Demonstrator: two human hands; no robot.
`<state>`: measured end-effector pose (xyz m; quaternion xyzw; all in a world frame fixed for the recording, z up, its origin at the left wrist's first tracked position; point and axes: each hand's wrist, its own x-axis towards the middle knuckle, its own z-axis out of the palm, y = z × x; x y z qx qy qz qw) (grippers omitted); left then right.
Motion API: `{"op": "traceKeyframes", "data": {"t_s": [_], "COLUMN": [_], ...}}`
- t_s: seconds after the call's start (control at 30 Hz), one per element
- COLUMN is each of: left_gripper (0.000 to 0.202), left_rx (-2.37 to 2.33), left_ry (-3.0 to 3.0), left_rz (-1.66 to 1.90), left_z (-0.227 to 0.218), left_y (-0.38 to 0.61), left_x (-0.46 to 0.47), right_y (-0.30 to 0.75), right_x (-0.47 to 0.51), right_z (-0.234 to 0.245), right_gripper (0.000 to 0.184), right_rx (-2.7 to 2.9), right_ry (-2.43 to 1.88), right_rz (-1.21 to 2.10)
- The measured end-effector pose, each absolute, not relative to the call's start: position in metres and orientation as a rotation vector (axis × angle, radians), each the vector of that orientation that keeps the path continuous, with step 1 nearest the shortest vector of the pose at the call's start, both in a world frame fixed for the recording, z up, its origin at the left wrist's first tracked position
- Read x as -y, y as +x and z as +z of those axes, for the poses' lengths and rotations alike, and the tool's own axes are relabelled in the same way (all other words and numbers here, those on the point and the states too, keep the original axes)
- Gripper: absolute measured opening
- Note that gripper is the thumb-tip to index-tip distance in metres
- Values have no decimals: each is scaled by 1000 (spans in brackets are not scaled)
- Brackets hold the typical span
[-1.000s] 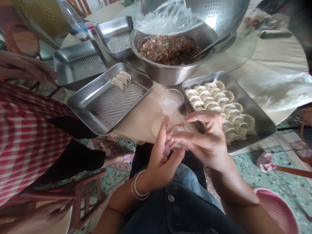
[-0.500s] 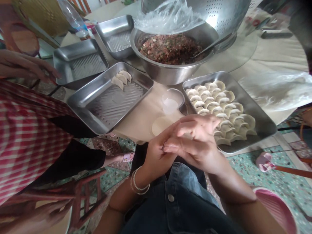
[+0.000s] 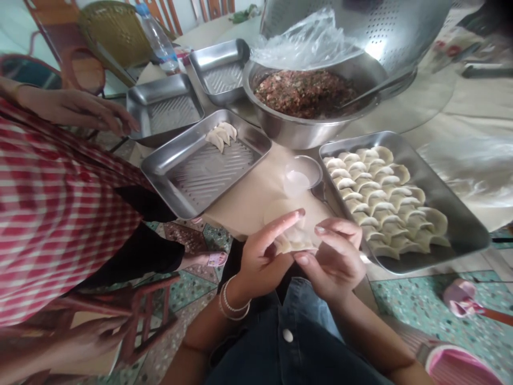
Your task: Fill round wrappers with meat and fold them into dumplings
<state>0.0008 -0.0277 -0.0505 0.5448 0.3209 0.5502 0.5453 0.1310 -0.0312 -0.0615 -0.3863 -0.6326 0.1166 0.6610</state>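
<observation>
Both my hands are closed around one pale dumpling (image 3: 295, 240) just above my lap at the table's near edge. My left hand (image 3: 260, 256) pinches its left side with the forefinger stretched along the top. My right hand (image 3: 334, 254) curls over its right side. Right of my hands a steel tray (image 3: 460, 214) is packed with several rows of folded dumplings. A small clear dish (image 3: 301, 174) and a flat round wrapper (image 3: 276, 206) lie on the table just beyond my fingers.
A big steel bowl (image 3: 296, 131) of minced filling with a spoon stands behind, a colander (image 3: 385, 32) beyond it. A tray (image 3: 168, 166) at left holds three dumplings; two bare trays sit further back. A person in a red checked shirt (image 3: 48, 214) sits at left, hand (image 3: 80, 109) over a tray.
My hands have dropped nearer my lap and turned, so the dumpling now shows between the fingers. The view has shifted left and down. The other person's hand has reached further over the tray.
</observation>
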Motion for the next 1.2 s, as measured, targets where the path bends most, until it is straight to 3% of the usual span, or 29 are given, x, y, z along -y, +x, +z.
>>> {"op": "traceKeyframes", "data": {"t_s": [0.17,0.37,0.53,0.67,0.7,0.87,1.2], "left_gripper": [61,36,25,26,27,34,37], "left_rx": [-565,-317,-438,-442,-423,-312,-266], "left_ry": [971,455,489,506,495,368,288], "left_rz": [1024,835,829,774,756,686,689], "left_z": [-41,-37,-39,-42,-42,-42,-56], "left_y": [-9,-17,-18,-20,-20,-22,-22], "left_x": [26,16,16,18,19,22,23], "right_y": [142,157,167,172,172,168,158], "right_x": [27,25,26,26,26,22,13], "right_z": [-61,-67,-74,-70,-67,-55,-59], "right_gripper": [34,47,32,61,61,24,27], "right_rx": [1484,1581,1580,1736,1794,1879,2135], "right_ry": [-957,-980,-1001,-957,-927,-854,-752], "right_rz": [161,179,189,158,120,-57,-47]}}
